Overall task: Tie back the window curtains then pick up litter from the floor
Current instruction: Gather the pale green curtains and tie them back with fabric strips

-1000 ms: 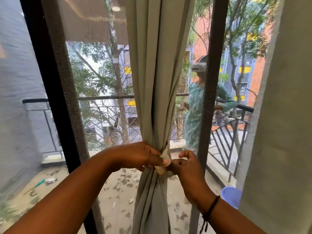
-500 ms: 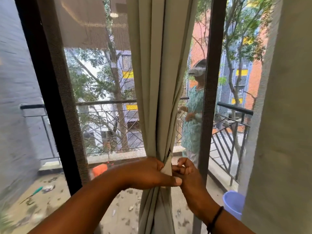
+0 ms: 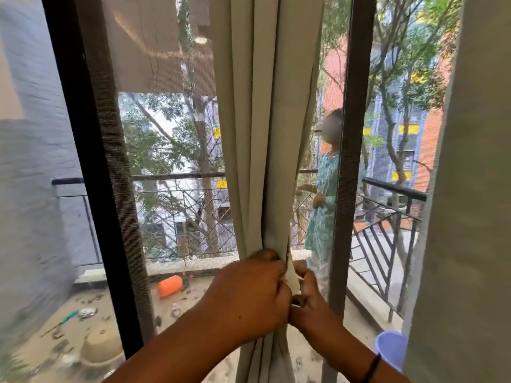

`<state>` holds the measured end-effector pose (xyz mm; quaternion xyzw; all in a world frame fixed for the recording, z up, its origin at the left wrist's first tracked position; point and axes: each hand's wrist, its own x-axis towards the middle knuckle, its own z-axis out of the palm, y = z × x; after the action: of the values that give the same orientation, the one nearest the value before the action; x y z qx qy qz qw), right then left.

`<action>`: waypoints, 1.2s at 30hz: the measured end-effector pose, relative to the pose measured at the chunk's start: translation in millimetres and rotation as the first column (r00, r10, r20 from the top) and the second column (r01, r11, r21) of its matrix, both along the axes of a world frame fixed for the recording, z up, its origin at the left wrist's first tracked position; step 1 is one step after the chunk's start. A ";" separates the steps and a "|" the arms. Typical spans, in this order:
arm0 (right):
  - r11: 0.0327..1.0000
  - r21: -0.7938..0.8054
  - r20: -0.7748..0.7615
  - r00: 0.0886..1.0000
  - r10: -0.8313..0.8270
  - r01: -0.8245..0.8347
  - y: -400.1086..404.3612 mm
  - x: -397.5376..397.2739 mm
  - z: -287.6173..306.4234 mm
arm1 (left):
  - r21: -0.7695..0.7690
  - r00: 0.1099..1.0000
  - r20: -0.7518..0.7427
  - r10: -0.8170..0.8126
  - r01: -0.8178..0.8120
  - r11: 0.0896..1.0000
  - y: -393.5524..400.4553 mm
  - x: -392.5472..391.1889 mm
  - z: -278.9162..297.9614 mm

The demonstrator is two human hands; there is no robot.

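A beige curtain [image 3: 265, 120] hangs gathered into a narrow bunch in the middle of the window. A pale tie-back strip [image 3: 292, 275] crosses the bunch at waist height. My left hand [image 3: 249, 297] wraps round the gathered folds from the left, fingers curled on the fabric and strip. Touching it from the right, my right hand [image 3: 309, 299] pinches the strip's end between thumb and fingers. Most of the strip is hidden by my hands. A second curtain [image 3: 470, 189] hangs flat at the far right.
Black window frames [image 3: 83, 167] with mesh stand left and right of the bunch. Outside, a person [image 3: 323, 211] stands on the balcony by the railing [image 3: 392, 189]. An orange container [image 3: 170, 286], scattered litter [image 3: 88, 312] and a blue bucket [image 3: 391, 348] lie on the balcony floor.
My view has tilted upward. Both hands closed in tighter on the gathered curtain, the left hand now covering more of the tie-back strip.
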<state>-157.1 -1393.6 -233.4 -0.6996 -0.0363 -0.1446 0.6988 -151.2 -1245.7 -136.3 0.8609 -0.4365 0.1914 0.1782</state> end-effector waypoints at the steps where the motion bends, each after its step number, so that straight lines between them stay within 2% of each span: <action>1: 0.999 0.003 -0.039 0.998 0.047 -0.047 -0.9 1.1 -3.7 | -0.084 0.994 -0.108 -0.019 0.010 0.996 0.1 -0.8 -0.9; 2: 0.996 -0.002 -0.076 0.993 0.092 -0.092 -2.6 1.4 -6.0 | -0.217 0.961 -0.273 -0.049 -0.012 0.976 0.7 -1.7 0.8; 4: 0.974 -0.048 -0.137 0.967 0.215 -0.223 -6.3 0.2 -7.6 | -0.488 0.818 -0.553 -0.158 -0.164 0.857 0.9 -0.1 6.7; 6: 0.930 -0.108 -0.162 0.929 0.333 -0.352 -4.1 -1.3 -7.9 | -0.589 0.702 -0.673 -0.231 -0.321 0.742 -2.9 4.3 6.9; 7: 0.925 -0.126 -0.167 0.927 0.337 -0.359 -0.8 -1.4 -9.4 | -0.611 0.674 -0.692 -0.259 -0.355 0.707 -4.6 5.0 6.0; 10: 0.966 -0.189 -0.130 0.980 0.151 -0.174 6.8 4.0 -21.2 | -0.689 0.692 -0.637 -0.340 -0.314 0.653 -6.2 1.2 -0.7; 13: 0.949 -0.315 -0.062 0.998 0.009 -0.028 9.2 9.3 -32.8 | -0.791 0.805 -0.475 -0.355 -0.213 0.574 0.1 -6.1 -3.2; 15: 0.921 -0.390 -0.060 0.997 -0.043 0.016 9.0 11.7 -37.2 | -0.826 0.859 -0.371 -0.354 -0.131 0.549 6.2 -11.6 2.8; 21: 0.887 -0.451 -0.030 0.992 -0.123 0.097 -4.2 17.7 -39.2 | -0.841 0.943 -0.153 -0.296 0.033 0.540 26.9 -38.2 23.4; 23: 0.869 -0.485 0.001 0.994 -0.110 0.097 -4.0 19.0 -36.8 | -0.822 0.972 -0.044 -0.233 0.097 0.562 29.9 -41.8 24.4; 25: 0.861 -0.500 0.013 0.995 -0.100 0.093 -3.1 19.8 -39.5 | -0.807 0.953 -0.065 -0.295 0.124 0.578 32.8 -41.1 22.6; 26: 0.861 -0.500 0.006 0.994 -0.109 0.098 -3.6 20.6 -42.6 | -0.771 0.954 -0.078 -0.288 0.126 0.625 35.4 -41.1 20.6; 28: 0.867 -0.483 -0.015 0.989 -0.145 0.120 -7.4 22.3 -48.7 | -0.612 0.980 0.110 -0.165 0.198 0.766 41.7 -42.4 14.2; 29: 0.866 -0.480 -0.024 0.984 -0.175 0.142 -10.8 23.2 -50.4 | -0.554 0.979 0.179 -0.093 0.179 0.813 46.0 -39.8 8.8; 32: 0.846 -0.507 -0.065 0.971 -0.232 0.168 -21.6 24.3 -44.9 | -0.432 0.998 0.024 0.059 -0.043 0.901 54.3 -23.0 -6.0; 34: 0.840 -0.528 -0.106 0.972 -0.208 0.122 -25.4 22.4 -33.1 | -0.143 0.978 -0.067 0.197 -0.205 0.968 57.9 -9.7 -24.3; 35: 0.813 -0.575 -0.120 0.974 -0.191 0.089 -27.4 22.0 -27.8 | 0.013 0.971 -0.076 0.226 -0.226 0.974 56.2 -6.3 -31.4; 36: 0.769 -0.637 -0.138 0.976 -0.168 0.042 -27.5 19.7 -20.1 | 0.095 0.971 -0.069 0.227 -0.220 0.971 55.3 -6.3 -38.1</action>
<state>-137.4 -1421.0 -253.6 -0.9044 0.0226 -0.0966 0.4150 -157.5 -1190.4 -174.4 0.9184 -0.3371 0.1568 0.1350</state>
